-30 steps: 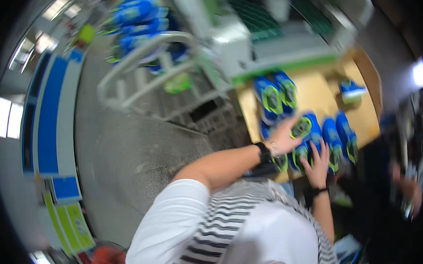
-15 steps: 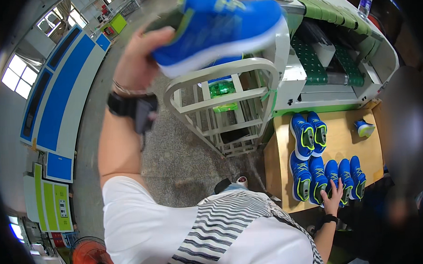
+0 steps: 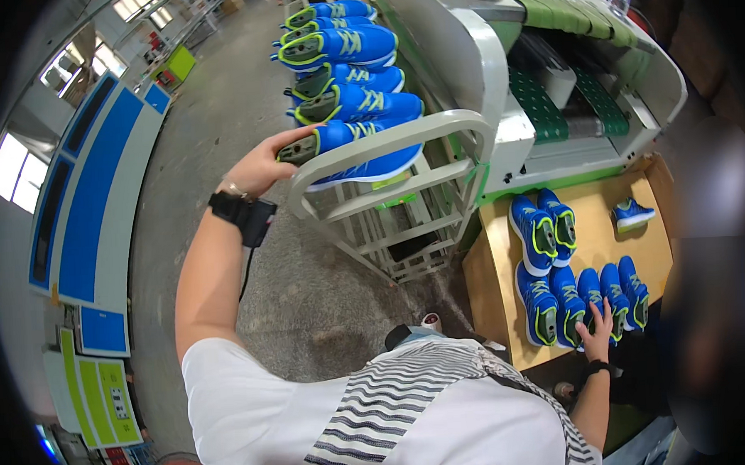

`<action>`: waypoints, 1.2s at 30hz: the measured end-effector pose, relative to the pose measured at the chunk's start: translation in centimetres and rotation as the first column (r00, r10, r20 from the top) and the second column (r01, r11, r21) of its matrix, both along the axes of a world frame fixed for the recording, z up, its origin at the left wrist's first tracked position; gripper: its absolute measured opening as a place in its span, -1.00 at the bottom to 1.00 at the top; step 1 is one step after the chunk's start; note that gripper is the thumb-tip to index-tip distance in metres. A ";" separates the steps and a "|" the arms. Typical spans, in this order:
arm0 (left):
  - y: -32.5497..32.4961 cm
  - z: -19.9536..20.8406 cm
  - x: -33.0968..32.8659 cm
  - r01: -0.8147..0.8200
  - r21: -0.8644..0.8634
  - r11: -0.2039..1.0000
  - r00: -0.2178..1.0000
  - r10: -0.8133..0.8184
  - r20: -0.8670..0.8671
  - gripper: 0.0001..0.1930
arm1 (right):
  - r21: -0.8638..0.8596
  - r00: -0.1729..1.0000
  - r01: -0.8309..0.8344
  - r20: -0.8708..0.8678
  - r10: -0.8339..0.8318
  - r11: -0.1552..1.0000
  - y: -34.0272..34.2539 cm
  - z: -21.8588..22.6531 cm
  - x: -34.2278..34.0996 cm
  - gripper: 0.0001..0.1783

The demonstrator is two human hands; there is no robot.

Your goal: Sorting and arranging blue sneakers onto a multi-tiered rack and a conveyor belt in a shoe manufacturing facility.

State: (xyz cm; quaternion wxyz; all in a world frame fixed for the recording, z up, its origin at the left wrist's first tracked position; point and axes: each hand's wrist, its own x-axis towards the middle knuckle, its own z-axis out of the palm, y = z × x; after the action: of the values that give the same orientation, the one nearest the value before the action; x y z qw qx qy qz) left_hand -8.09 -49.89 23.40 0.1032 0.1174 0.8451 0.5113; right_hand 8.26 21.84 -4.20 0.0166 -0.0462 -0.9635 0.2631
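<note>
My left hand (image 3: 257, 164) closes its thumb and fingers round the heel of a blue sneaker (image 3: 347, 136) with lime trim. That sneaker lies at the near end of a row of matching blue sneakers (image 3: 352, 46) on the grey metal rack (image 3: 393, 140). Over on the right, my right hand (image 3: 597, 336) has its fingers round the heel of a blue sneaker (image 3: 589, 285) on the tan table (image 3: 591, 190). Its palm hides part of that heel. More blue sneakers (image 3: 535, 300) stand close on either side of it, with a pair (image 3: 534, 229) behind.
A machine with green dotted belts (image 3: 537, 105) stands behind the table. One small blue shoe (image 3: 634, 214) lies at the table's right side. Grey floor (image 3: 200, 190) runs along the left, past a long blue and white cabinet (image 3: 96, 195). A blurred figure is at far right.
My left hand has lowered its sneaker from close to the camera down to the rack, where the row of sneakers now shows. My right hand stays at the table sneakers.
</note>
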 end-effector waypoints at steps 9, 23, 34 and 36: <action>-1.4 5.0 1.7 -0.132 -0.292 0.947 0.984 0.160 0.073 -0.39 | 0.048 1.000 0.002 -0.018 -0.001 0.999 -1.4 0.6 -1.2 -0.29; 24.9 1.9 2.5 0.073 -0.353 0.933 0.580 -0.328 -0.746 -0.75 | 0.157 1.000 0.018 -0.018 -0.015 0.987 -1.0 0.9 -0.4 -0.26; 46.2 -11.5 -2.9 0.356 0.016 0.934 0.905 -0.340 -0.257 -0.85 | 0.092 0.999 -0.014 0.042 0.010 0.996 -1.0 1.6 -0.6 -0.26; 49.4 -12.8 -2.8 0.412 0.038 0.910 0.891 -0.394 -0.226 -0.84 | 0.053 0.997 -0.045 0.064 0.041 0.998 -0.4 1.6 -0.5 -0.25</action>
State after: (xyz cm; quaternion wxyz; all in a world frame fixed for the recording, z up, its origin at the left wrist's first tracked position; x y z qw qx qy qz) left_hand -10.85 -0.50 10.59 0.1106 0.3485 0.7859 0.4987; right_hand 7.74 21.47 -2.58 -0.0179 -0.0331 -0.9712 0.2355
